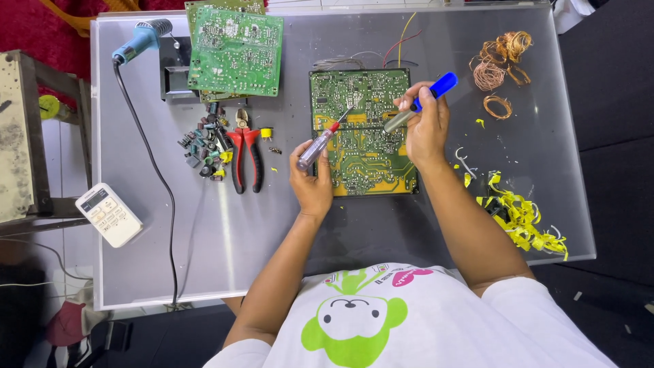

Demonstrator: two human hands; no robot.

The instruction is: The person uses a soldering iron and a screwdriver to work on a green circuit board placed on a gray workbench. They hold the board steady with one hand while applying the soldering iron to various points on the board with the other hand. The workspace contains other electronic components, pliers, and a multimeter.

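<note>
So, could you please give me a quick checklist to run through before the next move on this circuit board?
1. Left hand grips the screwdriver: ok.
2. Right hand grips the blue-handled tool: ok.
3. Both tips over the circuit board: ok.
4. Board flat on the table: ok.
5. Tips touching the board: cannot tell.
6. Pliers lie apart from both hands: ok.
</note>
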